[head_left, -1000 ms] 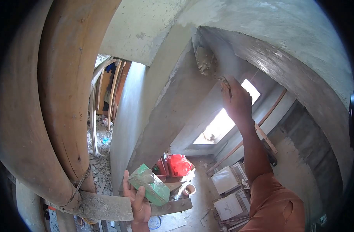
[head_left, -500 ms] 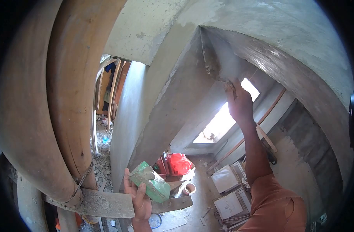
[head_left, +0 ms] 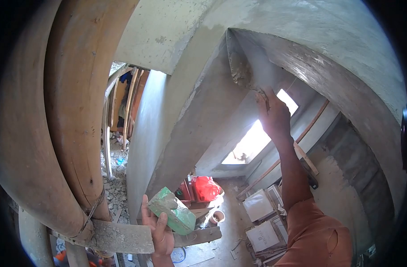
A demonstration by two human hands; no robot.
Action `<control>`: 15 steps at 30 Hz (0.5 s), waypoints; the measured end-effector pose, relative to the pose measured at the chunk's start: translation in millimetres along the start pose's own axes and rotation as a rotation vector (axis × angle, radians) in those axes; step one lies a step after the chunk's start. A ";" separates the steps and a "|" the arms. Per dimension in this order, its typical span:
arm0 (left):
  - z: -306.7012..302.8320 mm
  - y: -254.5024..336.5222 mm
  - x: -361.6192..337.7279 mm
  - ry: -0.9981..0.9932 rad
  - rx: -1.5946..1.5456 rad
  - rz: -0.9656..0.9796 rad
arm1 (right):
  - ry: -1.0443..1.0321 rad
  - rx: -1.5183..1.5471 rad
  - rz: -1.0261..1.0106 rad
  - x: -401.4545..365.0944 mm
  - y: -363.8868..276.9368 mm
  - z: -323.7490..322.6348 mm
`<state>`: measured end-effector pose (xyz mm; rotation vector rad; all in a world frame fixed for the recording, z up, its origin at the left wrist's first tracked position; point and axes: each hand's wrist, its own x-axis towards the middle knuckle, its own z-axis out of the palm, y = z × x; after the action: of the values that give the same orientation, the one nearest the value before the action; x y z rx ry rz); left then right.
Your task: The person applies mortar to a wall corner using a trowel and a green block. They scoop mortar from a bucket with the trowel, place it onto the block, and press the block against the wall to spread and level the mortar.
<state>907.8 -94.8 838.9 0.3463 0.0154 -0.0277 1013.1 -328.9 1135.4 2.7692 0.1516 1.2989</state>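
Note:
My right hand is raised and closed around the handle of a mortar-coated trowel. The trowel's blade points up into the inner corner where the plastered beam meets the curved plastered edge above. Lower down, my left hand grips a green block, with the thumb in front and a finger up along its left side. Grey mortar is smeared over the block's upper face.
Two thick wooden poles, tied with wire, stand close at left beside a dusty plank. Below are a red plastic bag, a small bucket and stacked boxes. A bright window opening lies behind my right arm.
The trowel blade has turned a little and shows more of its mortar-coated face, still at the corner. The green block has tilted slightly in my left hand. The view has shifted slightly.

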 end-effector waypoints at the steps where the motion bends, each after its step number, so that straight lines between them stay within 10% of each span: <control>1: 0.6 0.6 0.0 0.000 -0.011 -0.002 | -0.006 0.033 0.021 -0.9 -1.4 -0.1; 15: 0.7 -1.1 0.2 0.001 0.000 0.003 | 0.042 -0.003 0.023 -6.6 1.7 3.7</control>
<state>908.0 -96.1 839.2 0.3467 0.0156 -0.0250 1011.8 -331.6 1128.2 2.7505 0.1214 1.3616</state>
